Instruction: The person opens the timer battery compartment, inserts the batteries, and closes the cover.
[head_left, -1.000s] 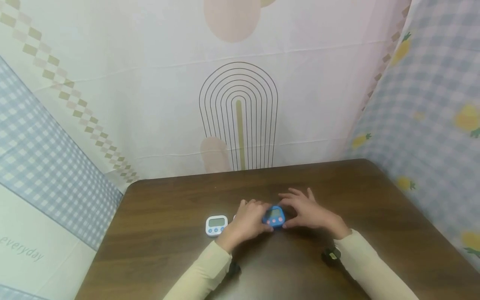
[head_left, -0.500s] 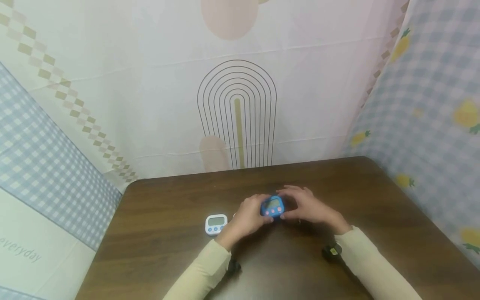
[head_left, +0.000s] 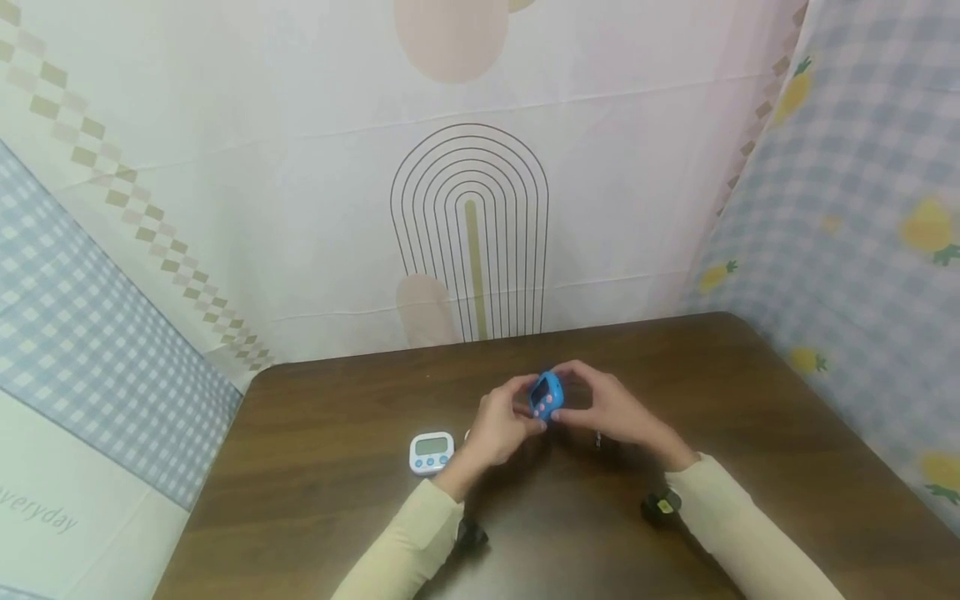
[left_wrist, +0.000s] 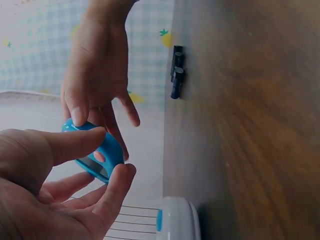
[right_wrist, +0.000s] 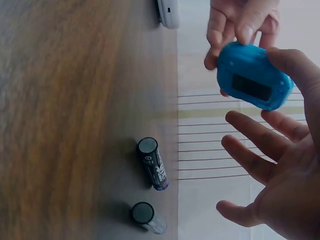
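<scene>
A white patterned cloth [head_left: 330, 217] hangs behind a brown table [head_left: 300, 508]. Above it, the left hand [head_left: 497, 423] pinches one blue timer [head_left: 546, 397] between thumb and fingers. The right hand [head_left: 611, 408] grips the opposite edge with thumb and forefinger, its other fingers spread. The timer is tilted, off the table, between both hands; three pink buttons show, but fingers cover parts of its rim. A dark rectangle shows on the side towards the right palm; I can't make out its inside.

Two batteries [right_wrist: 153, 164] lie near each other on the table, mostly hidden from above by the right hand; pale lettering on one is too blurred to read. One white timer [head_left: 431, 453] with three blue buttons sits beside the left wrist, and a sliver of something white [head_left: 467, 434] peeks from behind that hand. Far left, a hanging [head_left: 37, 508] reads "veryday", cut off at the edge.
</scene>
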